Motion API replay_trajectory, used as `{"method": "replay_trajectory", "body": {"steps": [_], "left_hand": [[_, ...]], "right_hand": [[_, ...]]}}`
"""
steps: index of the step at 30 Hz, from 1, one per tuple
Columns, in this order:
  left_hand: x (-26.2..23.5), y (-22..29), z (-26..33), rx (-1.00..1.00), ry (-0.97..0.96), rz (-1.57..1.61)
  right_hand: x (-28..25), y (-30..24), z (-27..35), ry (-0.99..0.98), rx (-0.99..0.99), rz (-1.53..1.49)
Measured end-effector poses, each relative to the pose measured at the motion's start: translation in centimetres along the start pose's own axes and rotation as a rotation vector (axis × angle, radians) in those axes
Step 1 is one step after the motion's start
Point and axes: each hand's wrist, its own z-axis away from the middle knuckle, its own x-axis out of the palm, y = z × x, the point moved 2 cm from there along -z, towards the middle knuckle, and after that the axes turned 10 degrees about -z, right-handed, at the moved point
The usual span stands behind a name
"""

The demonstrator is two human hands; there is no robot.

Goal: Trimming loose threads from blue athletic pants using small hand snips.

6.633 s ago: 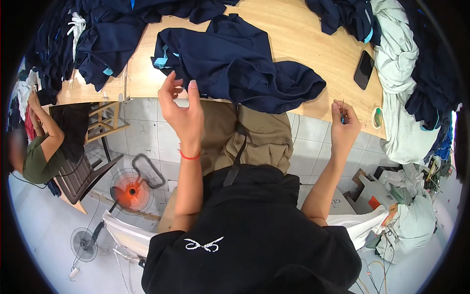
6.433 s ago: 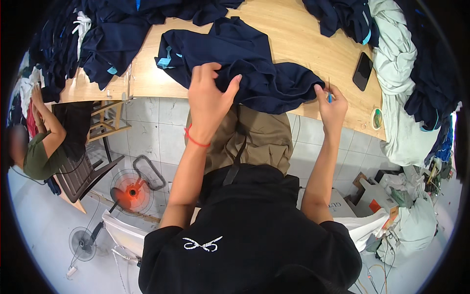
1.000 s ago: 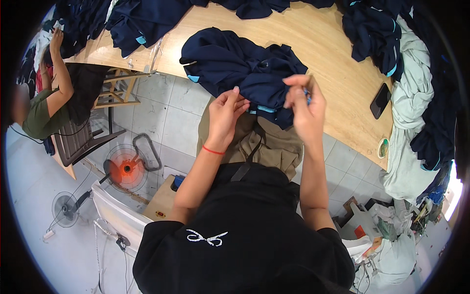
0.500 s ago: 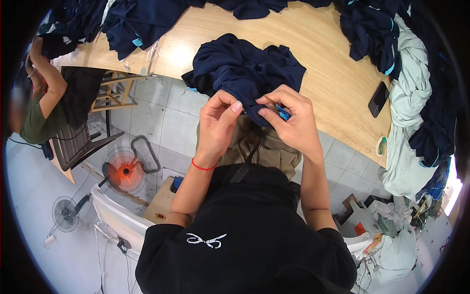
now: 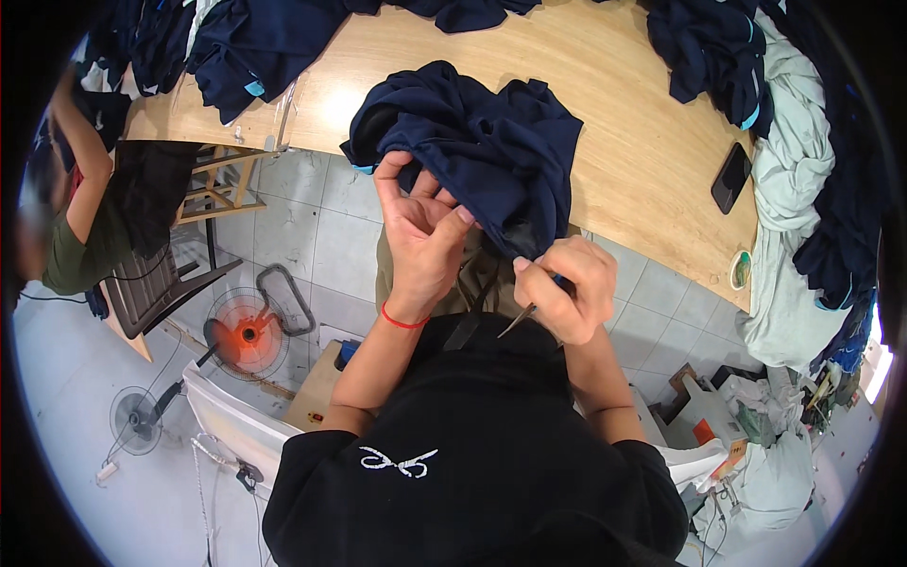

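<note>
A bunched navy garment point(image 5: 463, 132) lies over the near edge of the wooden table, part of it hanging towards me. My left hand point(image 5: 420, 227) holds its edge, thumb in front and fingers partly behind the cloth. Lower down on the right, the thumb and forefinger of my right hand point(image 5: 572, 288) pinch the garment's corner. Tucked in that same hand is a small pair of thread snips point(image 5: 516, 321), its metal points sticking out below the fingers; most of its blue handle is hidden by them.
The wooden table point(image 5: 624, 123) carries more navy garments point(image 5: 269, 47) at its far side. At the right are a dark phone point(image 5: 730, 178), a small round tub point(image 5: 740, 269) and pale green cloth point(image 5: 798, 189). To the left, another person point(image 5: 80, 227) works near a chair point(image 5: 156, 283) and fans point(image 5: 248, 331).
My hands have moved apart, stretching the garment's edge between them. The right hand has come down and turned, so the snips' points now show below it.
</note>
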Motion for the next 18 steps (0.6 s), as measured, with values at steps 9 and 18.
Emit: {"method": "replay_trajectory", "body": {"steps": [9,18], "left_hand": [[-7.9,-0.3,2.1,-0.297,-0.259,-1.112],[-1.4,5.3,-6.1,0.334,-0.182,-1.312]], "right_hand": [[-1.9,2.1,3.9,0.198,0.714,-0.310],[-0.4,8.2,5.9,0.095,1.076,-0.020]]}}
